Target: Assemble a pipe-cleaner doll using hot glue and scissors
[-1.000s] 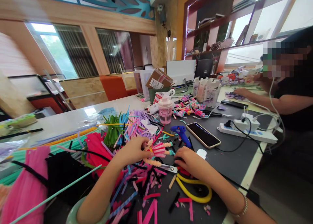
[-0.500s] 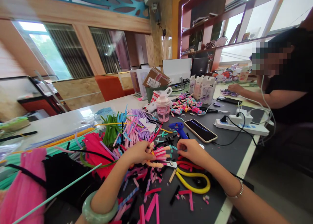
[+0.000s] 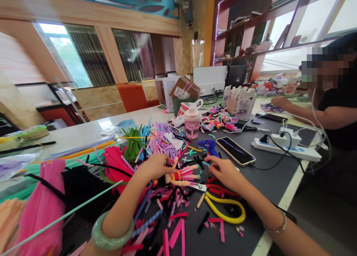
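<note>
We see a small pink-and-peach doll (image 3: 185, 174) of fuzzy stems at the centre of the dark work surface (image 3: 262, 181), lying beside the open-looped scissors (image 3: 201, 188). The left hand (image 3: 156, 168) is at the doll's upper end; we cannot tell whether its fingers pinch it. The right hand (image 3: 225, 172), apart from the left, has its fingertips at a short blue striped piece (image 3: 205, 163), its grip likewise unclear to us. Beyond we note a blue glue gun (image 3: 210, 147), a phone (image 3: 235, 150), a pink cup (image 3: 192, 125) and, at far right, a seated co-worker (image 3: 338, 116).
</note>
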Demonstrator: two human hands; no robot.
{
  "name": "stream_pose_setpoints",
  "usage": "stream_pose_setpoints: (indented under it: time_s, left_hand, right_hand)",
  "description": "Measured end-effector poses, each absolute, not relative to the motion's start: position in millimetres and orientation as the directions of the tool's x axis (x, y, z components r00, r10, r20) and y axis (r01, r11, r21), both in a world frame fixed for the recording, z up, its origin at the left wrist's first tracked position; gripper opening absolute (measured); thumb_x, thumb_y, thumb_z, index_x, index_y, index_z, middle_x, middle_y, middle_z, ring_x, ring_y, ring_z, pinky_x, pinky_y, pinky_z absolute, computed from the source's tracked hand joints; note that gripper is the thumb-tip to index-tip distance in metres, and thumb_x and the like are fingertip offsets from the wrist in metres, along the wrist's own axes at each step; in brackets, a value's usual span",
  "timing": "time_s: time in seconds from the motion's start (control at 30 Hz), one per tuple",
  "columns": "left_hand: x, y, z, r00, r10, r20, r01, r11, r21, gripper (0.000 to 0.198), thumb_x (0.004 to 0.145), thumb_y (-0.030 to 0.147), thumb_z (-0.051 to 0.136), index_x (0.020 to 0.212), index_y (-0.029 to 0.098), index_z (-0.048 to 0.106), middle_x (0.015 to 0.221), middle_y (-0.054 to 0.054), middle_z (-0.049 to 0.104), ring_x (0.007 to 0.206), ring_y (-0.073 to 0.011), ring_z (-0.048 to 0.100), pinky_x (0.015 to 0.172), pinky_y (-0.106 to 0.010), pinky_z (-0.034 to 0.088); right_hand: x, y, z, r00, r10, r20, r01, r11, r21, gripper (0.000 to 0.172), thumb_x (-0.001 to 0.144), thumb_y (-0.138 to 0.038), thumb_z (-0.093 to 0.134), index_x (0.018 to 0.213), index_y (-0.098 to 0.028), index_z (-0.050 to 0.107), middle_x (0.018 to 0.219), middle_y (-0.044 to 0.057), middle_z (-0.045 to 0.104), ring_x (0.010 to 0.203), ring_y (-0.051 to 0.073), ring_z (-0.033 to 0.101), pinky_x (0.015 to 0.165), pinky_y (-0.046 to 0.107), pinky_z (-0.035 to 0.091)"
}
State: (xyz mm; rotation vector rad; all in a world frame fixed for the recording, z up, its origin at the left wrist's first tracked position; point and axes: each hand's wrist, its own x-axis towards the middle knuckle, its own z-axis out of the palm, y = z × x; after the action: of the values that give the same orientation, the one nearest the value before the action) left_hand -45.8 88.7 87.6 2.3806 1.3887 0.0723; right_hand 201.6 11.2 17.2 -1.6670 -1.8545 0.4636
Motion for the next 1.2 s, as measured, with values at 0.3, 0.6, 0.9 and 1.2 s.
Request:
stream_pose_setpoints:
  time_s: [0.3,0.6,0.9,1.2]
  left_hand:
    - [-6.0,115.2,99.2,0.549,0.835,0.044,0.83,-0.55,0.087,0.025,0.085,0.032,0.047,0.09,0.017,0.067,0.088,-0.01,0.069,0.085,-0.0237,0.063,0.071,-0.03,0.044]
    - [38.4,195.4,63.7,0.69,0.723,0.046,0.721,-0.691,0.041,0.033,0.076,0.012,0.056,0.107,0.023,0.065,0.118,-0.011,0.058,0.1,-0.0257,0.06,0.083,-0.034,0.045]
    - [40.2,216.8,42.0,0.76,0.636,0.134,0.596,-0.764,0.247,0.02,0.073,0.009,0.054,0.081,0.018,0.07,0.096,-0.006,0.059,0.089,-0.0182,0.057,0.085,-0.028,0.044]
    - [31.8,213.3,78.1,0.478,0.758,0.443,0.515,-0.651,0.558,0.017,0.076,0.03,0.057,0.083,0.016,0.061,0.092,-0.005,0.055,0.075,-0.0138,0.051,0.079,-0.029,0.044]
  right_hand:
    - [195.5,7.7,22.2,-0.077,0.993,0.091,0.795,0.117,-0.596,0.029,0.083,-0.023,0.051,0.111,-0.018,0.057,0.077,0.004,0.07,0.071,0.018,0.063,0.067,0.027,0.043]
    - [194.6,5.4,25.7,-0.039,0.994,0.099,0.886,0.08,-0.457,0.021,0.086,-0.022,0.05,0.103,-0.019,0.062,0.086,0.007,0.067,0.084,0.02,0.063,0.074,0.029,0.042]
    - [194.7,5.2,28.8,-0.047,0.991,0.122,0.84,0.105,-0.533,0.019,0.085,-0.021,0.052,0.099,-0.019,0.064,0.083,0.005,0.069,0.082,0.019,0.063,0.071,0.027,0.042]
    - [206.7,6.8,26.5,0.036,0.98,0.198,0.738,0.107,-0.667,0.019,0.084,-0.029,0.051,0.087,-0.019,0.066,0.061,0.0,0.066,0.057,0.015,0.058,0.056,0.024,0.039]
